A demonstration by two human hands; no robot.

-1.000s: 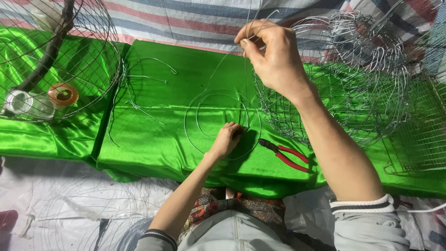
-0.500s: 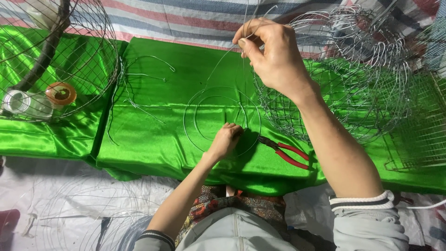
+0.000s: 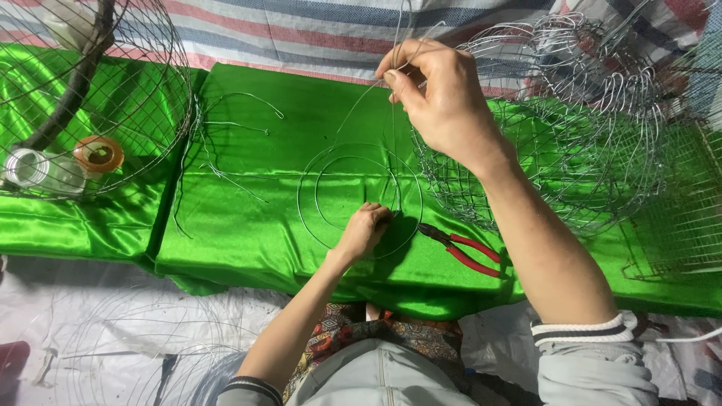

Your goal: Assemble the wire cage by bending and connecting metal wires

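Two concentric wire rings lie on the green satin cloth in the middle of the view. My left hand rests on the cloth at the rings' near edge, its fingers closed on the wire there. A thin straight wire runs from that spot up to my right hand, raised above the cloth, which pinches its upper end between thumb and fingers. Red-handled pliers lie on the cloth just right of my left hand.
A rounded wire-mesh cage stands at the right, flat mesh panels beyond it. At the left, a large wire basket frame holds a tape roll and a clear jar. Loose wire pieces lie on the cloth.
Almost nothing has moved. My right hand stays raised on the wire and my left hand stays at the rings' edge, shifted only slightly.
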